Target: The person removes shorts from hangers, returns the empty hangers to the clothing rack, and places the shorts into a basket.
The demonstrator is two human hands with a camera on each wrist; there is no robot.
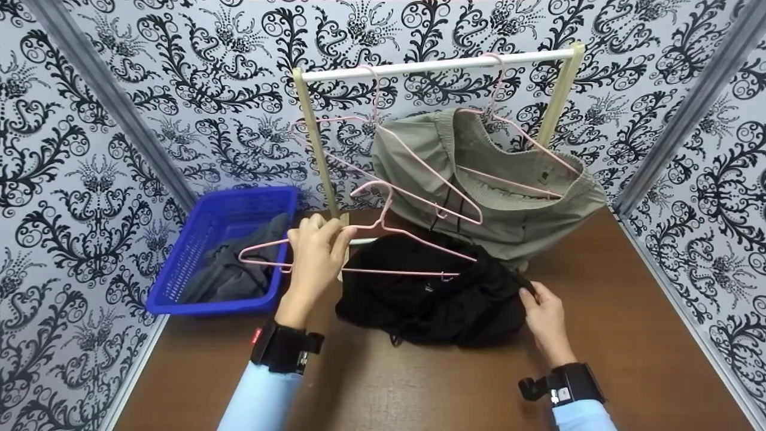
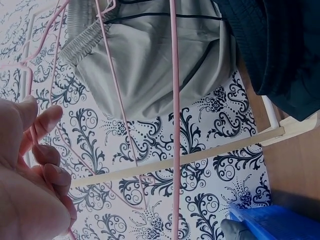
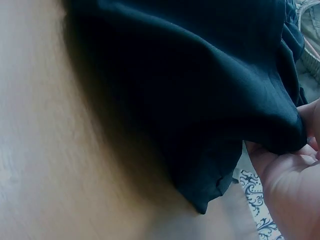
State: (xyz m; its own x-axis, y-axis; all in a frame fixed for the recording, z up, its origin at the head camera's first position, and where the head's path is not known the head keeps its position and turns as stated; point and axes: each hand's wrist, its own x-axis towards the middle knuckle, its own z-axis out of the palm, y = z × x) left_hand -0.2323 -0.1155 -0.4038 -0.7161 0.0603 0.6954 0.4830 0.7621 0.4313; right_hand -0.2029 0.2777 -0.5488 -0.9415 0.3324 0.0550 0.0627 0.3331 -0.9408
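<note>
My left hand (image 1: 315, 254) grips the left shoulder of a pink hanger (image 1: 426, 242), whose hook points up. The hanger's right end is tucked inside the waist opening of black shorts (image 1: 443, 317), so its tip is hidden. At the right side of the waistband, my right hand (image 1: 546, 317) pinches the black fabric between thumb and fingers. In the left wrist view, curled fingers (image 2: 52, 172) wrap the pink wire. The right wrist view shows the black cloth (image 3: 200, 85) draped from my pinching hand (image 3: 290, 175), low over the wooden table.
Behind stands a rack with a white rail (image 1: 431, 66). A bare pink hanger (image 1: 428, 167) hangs there, beside grey-green shorts (image 1: 413, 149) on another hanger. A blue basket (image 1: 209, 308) holding dark grey clothing (image 1: 239, 269) sits at the left on the brown table (image 1: 407, 383).
</note>
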